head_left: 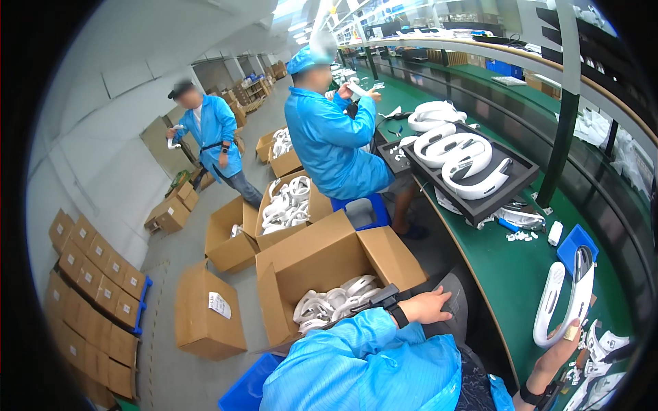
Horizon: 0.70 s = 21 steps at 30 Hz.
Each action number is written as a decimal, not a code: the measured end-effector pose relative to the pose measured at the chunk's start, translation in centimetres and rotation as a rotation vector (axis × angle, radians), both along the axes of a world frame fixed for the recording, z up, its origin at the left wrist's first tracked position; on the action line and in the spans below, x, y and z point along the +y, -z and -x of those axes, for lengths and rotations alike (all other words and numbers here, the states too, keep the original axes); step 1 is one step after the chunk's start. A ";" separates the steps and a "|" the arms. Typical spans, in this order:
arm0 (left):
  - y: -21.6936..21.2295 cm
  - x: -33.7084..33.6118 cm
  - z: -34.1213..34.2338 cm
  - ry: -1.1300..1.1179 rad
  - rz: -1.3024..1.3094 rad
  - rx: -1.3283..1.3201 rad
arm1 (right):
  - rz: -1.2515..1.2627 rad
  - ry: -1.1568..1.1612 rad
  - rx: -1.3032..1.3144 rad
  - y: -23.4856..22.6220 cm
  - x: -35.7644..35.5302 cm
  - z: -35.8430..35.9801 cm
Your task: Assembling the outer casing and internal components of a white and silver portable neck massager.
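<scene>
My right hand is closed around the lower curve of a white U-shaped neck fan, held up over the green bench top at the lower right. A small tan patch shows on the fan beside my fingers. My left hand holds nothing; its fingers are apart and it lies over my dark-clothed leg, left of the bench edge. Just beyond my left forearm stands an open cardboard box with several white neck fans heaped inside.
On the bench a black tray bears several white neck fans. A small blue bin, a white cylinder and loose white parts lie nearby. A seated co-worker and a standing person are farther off.
</scene>
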<state>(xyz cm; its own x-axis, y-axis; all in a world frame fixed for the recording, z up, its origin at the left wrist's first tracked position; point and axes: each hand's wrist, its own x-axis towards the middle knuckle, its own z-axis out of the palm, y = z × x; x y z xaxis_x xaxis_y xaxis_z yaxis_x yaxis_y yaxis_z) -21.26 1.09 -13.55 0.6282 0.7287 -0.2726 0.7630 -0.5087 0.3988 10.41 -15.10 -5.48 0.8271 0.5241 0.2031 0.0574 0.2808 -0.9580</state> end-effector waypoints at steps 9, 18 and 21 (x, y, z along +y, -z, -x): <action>-11.2 0.1 -4.2 0.275 0.758 -0.582 | -0.005 -0.032 0.034 1.1 -2.3 -0.7; -14.2 0.1 -12.4 0.274 0.920 -0.950 | 0.032 0.049 -0.128 -4.7 0.2 4.4; -13.2 0.1 -15.7 0.328 1.123 -1.095 | 0.141 -0.047 -0.268 -5.7 -0.1 5.2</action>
<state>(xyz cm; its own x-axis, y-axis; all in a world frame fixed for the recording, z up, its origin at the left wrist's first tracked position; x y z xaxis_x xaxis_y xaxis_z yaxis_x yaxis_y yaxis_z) -5.57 1.16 -0.37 0.9534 0.2794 0.1139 -0.2066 0.3292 0.9214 5.24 -15.23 0.20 0.7281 0.5989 0.3334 0.3032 0.1548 -0.9403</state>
